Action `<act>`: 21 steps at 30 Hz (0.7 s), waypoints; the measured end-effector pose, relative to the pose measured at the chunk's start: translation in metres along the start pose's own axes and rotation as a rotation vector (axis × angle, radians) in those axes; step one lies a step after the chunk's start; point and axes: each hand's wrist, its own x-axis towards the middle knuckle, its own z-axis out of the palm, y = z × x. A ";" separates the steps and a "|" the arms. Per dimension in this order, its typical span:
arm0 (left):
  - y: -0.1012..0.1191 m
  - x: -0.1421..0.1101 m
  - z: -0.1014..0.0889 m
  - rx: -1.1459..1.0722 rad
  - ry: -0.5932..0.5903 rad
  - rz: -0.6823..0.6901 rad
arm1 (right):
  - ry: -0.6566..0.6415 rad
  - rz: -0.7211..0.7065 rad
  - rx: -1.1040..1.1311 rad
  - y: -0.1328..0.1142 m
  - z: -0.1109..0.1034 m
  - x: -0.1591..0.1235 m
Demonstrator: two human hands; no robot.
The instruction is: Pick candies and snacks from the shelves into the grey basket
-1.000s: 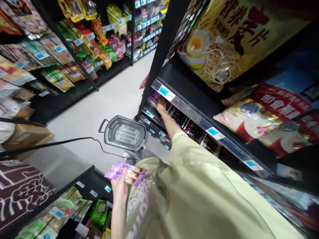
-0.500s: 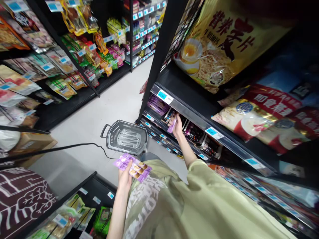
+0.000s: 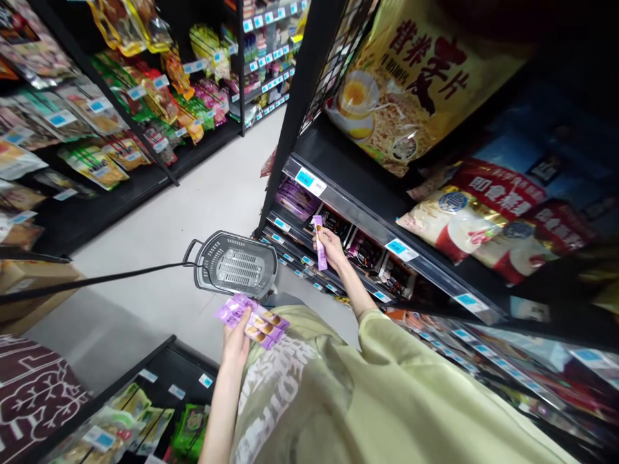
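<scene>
Several purple stick sachets (image 3: pixel 264 325) are fanned out in my left hand (image 3: pixel 236 338), the thumb pressed over them in front of my shirt. My right hand (image 3: pixel 330 248) pinches a single purple stick sachet (image 3: pixel 320 243), held upright just outside the lower shelf on the right. Behind that hand, the shelf carries a stack of purple packs (image 3: pixel 296 198) and dark boxes (image 3: pixel 333 222) of small packets. A grey shopping basket (image 3: pixel 236 265) stands on the floor beyond my left hand, its inside showing a slotted bottom.
Overhanging the right-hand boxes is a shelf edge (image 3: pixel 358 216) with price tags, bearing a large yellow cereal bag (image 3: pixel 411 84) and red-and-white bags (image 3: pixel 464 212). Racks of snack packs (image 3: pixel 145 96) line the left. A black strap (image 3: pixel 120 277) runs to the basket handle. A low shelf (image 3: pixel 159 361) is nearby.
My right hand has drawn slightly left and away from the shelf boxes, turning its sachet more upright. The left hand keeps its sachets. The view has shifted a little to the right.
</scene>
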 end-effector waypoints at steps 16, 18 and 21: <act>-0.013 0.009 0.006 -0.084 0.007 -0.037 | 0.358 -0.066 0.084 0.008 -0.025 0.045; -0.012 0.009 0.007 -0.076 0.007 -0.036 | 0.470 -0.093 0.161 0.012 -0.024 0.058; -0.012 0.007 0.007 -0.062 0.005 -0.029 | 0.557 -0.126 0.162 0.018 -0.009 0.085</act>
